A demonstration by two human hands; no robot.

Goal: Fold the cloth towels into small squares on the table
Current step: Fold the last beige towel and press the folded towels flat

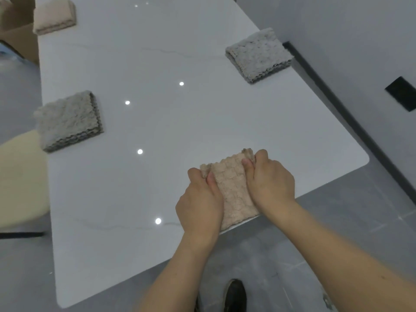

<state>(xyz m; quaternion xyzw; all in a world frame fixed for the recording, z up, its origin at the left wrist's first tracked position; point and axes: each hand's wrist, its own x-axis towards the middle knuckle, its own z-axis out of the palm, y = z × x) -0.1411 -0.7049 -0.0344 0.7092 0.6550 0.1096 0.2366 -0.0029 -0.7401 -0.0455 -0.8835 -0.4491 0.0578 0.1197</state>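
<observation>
A beige waffle-textured towel (pixel 233 188) lies folded narrow at the near edge of the white table (pixel 146 131). My left hand (pixel 200 203) pinches its far left corner, thumb on top. Along the towel's right side, my right hand (pixel 271 181) grips the far right corner the same way. A folded grey towel (pixel 68 120) sits at the table's left edge. Another folded grey towel (pixel 258 55) rests at the right edge, farther back. A folded beige towel (pixel 54 15) lies at the far left corner.
A cream chair seat (pixel 20 176) stands left of the table. A cardboard box (pixel 15 23) is at the far left. Grey wall with a black socket (pixel 403 93) runs along the right. My shoe (pixel 235 293) shows on the grey floor below.
</observation>
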